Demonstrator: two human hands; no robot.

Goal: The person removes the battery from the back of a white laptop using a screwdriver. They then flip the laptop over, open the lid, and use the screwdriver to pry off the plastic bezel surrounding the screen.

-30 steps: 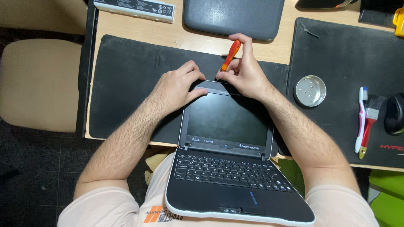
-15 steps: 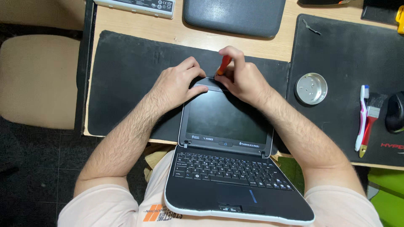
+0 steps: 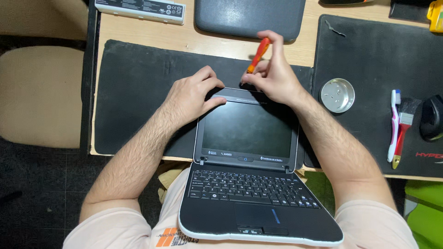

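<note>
The laptop (image 3: 249, 175) is small and black with a pale edge, open, its keyboard half on the person's lap and its dark screen leaning back over the tabletop (image 3: 138, 32) edge onto a black mat (image 3: 134, 92). The left hand (image 3: 191, 99) lies flat, unclenched, fingers pressing the screen's top left corner. The right hand (image 3: 272, 76) pinches an orange screwdriver (image 3: 257, 54) at the top bezel. Half a second ago the handle sat low, mostly hidden behind the fingers; now it stands clear above them. Its long axis slants, tip down-left toward the bezel, handle up-right toward a grey case (image 3: 249, 16).
</note>
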